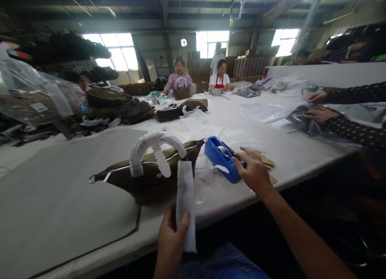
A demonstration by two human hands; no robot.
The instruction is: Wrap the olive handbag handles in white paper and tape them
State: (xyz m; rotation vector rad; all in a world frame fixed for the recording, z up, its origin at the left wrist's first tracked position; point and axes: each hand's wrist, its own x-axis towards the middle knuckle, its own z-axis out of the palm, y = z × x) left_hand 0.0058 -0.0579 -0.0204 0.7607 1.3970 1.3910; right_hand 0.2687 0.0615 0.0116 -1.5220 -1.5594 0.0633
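Note:
An olive-brown bag (pixel 150 186) with a silver zipper stands on the white table near its front edge. White wrapping covers its arched handle (pixel 144 144), and a white scalloped strip hangs from it. My left hand (pixel 175 230) holds a long white wrapped strip (pixel 185 190) that hangs at the bag's right end, thumb in front and fingers behind. To the right, a blue tape dispenser (pixel 215 152) sits on the table. My right hand (pixel 255 170) is at the dispenser's front end, fingers spread, its fingertips touching or close to it.
Brown cardboard pieces (pixel 267 162) lie beyond my right hand. A person's hands (pixel 319 106) handle clear plastic bags (pixel 271 114) at right. More brown bags (pixel 169 114) stand further back, with a plastic-covered pile (pixel 36 94) at left. Several people sit or stand behind.

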